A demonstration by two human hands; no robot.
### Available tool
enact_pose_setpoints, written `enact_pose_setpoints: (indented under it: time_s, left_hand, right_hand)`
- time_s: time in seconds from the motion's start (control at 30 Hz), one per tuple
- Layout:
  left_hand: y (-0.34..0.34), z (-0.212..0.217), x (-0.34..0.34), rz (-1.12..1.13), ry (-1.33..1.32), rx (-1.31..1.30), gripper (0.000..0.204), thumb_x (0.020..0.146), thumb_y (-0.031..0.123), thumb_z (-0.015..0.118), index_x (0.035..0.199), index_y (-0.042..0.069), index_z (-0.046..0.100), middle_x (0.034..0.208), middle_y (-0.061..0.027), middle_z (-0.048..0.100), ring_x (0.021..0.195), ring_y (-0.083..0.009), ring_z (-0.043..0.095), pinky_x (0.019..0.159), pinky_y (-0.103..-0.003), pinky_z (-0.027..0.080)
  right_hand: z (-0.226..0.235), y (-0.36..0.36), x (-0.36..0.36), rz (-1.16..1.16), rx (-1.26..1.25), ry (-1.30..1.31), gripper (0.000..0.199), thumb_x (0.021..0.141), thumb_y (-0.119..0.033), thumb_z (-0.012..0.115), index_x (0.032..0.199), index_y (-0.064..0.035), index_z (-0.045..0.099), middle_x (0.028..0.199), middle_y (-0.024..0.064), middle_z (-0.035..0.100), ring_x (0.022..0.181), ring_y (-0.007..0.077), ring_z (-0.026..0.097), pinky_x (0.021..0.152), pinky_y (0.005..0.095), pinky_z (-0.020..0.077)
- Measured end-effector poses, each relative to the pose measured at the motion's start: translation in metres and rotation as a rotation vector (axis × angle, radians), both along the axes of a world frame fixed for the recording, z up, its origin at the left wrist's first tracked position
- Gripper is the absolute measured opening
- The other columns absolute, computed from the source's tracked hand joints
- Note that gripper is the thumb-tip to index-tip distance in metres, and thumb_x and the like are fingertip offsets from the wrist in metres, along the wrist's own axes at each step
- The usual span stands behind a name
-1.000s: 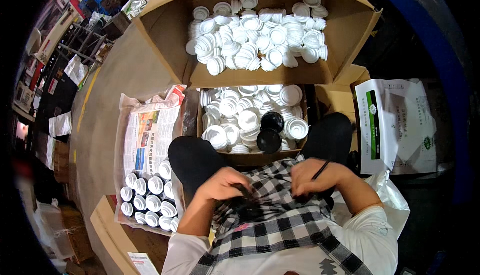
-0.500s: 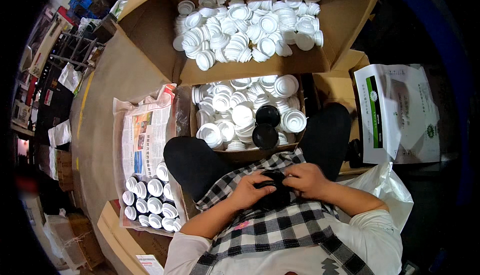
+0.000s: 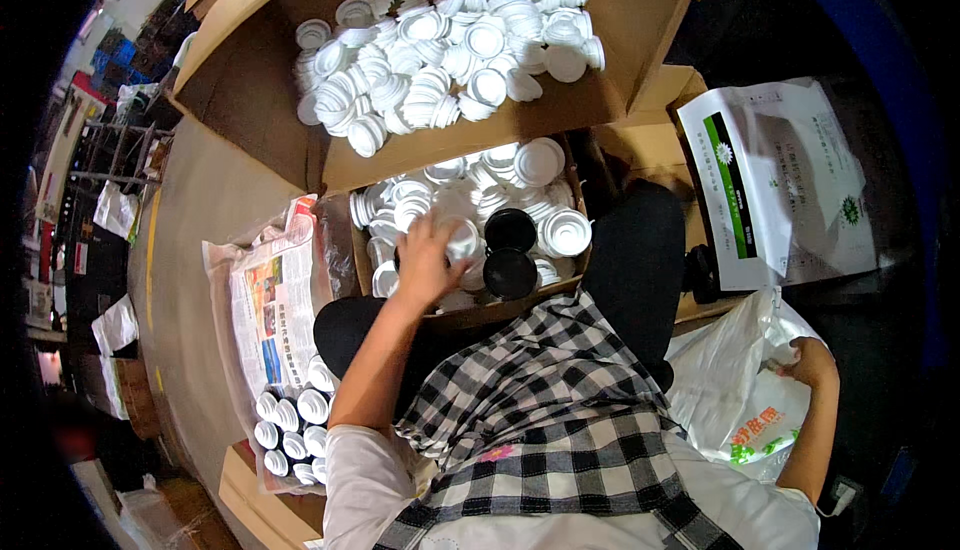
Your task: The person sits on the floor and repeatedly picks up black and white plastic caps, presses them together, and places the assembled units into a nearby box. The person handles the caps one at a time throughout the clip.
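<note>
My left hand (image 3: 428, 262) reaches over a box (image 3: 362, 260) of white ridged plastic caps on the near side. Its thumb and fingers are apart, beside a white cap (image 3: 462, 237); whether it grips one is blurred. To its right, two black round cup-like pieces (image 3: 510, 274) lie on the caps. Far to the right, my right hand (image 3: 812, 362) is at the mouth of a white plastic bag (image 3: 715, 380), its fingertips hidden by the bag. Nothing black shows in my lap on the checked apron (image 3: 540, 375).
A large tilted carton (image 3: 240, 100) full of white caps stands beyond. At left, a paper-lined box holds several dark pieces with white caps (image 3: 294, 445) beside a newspaper (image 3: 265, 315). A white printed sack (image 3: 790, 190) lies at right, against a carton (image 3: 645, 150).
Both hands have left the black piece they held in my lap. The left moved up to the caps, the right out to the bag. The whole view has shifted and tilted slightly.
</note>
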State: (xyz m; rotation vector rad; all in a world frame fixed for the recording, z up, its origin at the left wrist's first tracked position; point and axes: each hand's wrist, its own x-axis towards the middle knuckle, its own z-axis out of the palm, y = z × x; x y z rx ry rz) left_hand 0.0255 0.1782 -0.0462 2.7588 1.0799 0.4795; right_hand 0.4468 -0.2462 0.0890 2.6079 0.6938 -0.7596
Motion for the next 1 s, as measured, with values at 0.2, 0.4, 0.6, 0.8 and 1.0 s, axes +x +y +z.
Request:
enact_pose_setpoints:
  time_s: [0.2,0.4,0.6,0.8,1.0]
  left_hand:
    - [-0.05,-0.016,0.072,-0.151,0.154,-0.34,0.051,0.068,0.025,0.072,0.113,0.009,0.053,0.104,-0.0143,0.053,0.098,-0.0338,0.052,0.078,-0.042,0.046]
    - [-0.057,-0.002,0.033,-0.018,-0.243,-0.506,0.04,0.066,-0.001,0.063,0.101,0.006,0.047,0.11,-0.0173,0.045,0.098,-0.0385,0.05,0.079,-0.042,0.045]
    - [-0.101,0.068,-0.02,-0.237,-0.465,-0.638,0.033,0.066,-0.013,0.052,0.094,0.004,0.053,0.106,-0.0163,0.052,0.098,-0.0335,0.054,0.081,-0.034,0.044]
    - [-0.134,0.103,-0.046,-0.217,-0.684,-0.641,0.021,0.069,-0.007,0.058,0.086,0.004,0.058,0.092,-0.0138,0.055,0.082,-0.0246,0.056,0.07,-0.03,0.045]
    - [-0.139,0.084,-0.038,-0.155,-0.503,-0.527,0.018,0.076,0.008,0.067,0.062,0.004,0.056,0.055,-0.0099,0.048,0.047,-0.0249,0.048,0.043,-0.033,0.035]
  right_hand:
    - [-0.011,0.094,-0.06,0.477,0.68,-0.051,0.043,0.072,-0.019,0.07,0.109,-0.001,0.058,0.107,0.0195,0.059,0.099,0.035,0.056,0.086,0.039,0.0444]
    - [-0.026,0.221,-0.12,0.798,0.877,0.307,0.035,0.078,-0.024,0.064,0.107,-0.0047,0.058,0.102,0.0166,0.06,0.097,0.0337,0.056,0.082,0.0405,0.0454]
    - [-0.081,0.285,-0.209,1.283,1.133,0.438,0.064,0.068,-0.018,0.07,0.126,-0.0047,0.046,0.133,0.0159,0.04,0.127,0.0354,0.033,0.102,0.0503,0.0272]
    - [-0.082,0.275,-0.251,1.446,0.761,1.029,0.031,0.074,-0.019,0.06,0.096,0.0019,0.059,0.104,0.019,0.058,0.099,0.0334,0.055,0.094,0.0437,0.0379]
    - [-0.06,0.246,-0.257,1.595,0.623,0.892,0.028,0.085,-0.03,0.051,0.073,-0.0062,0.059,0.072,0.0117,0.059,0.076,0.0296,0.057,0.07,0.0413,0.0417]
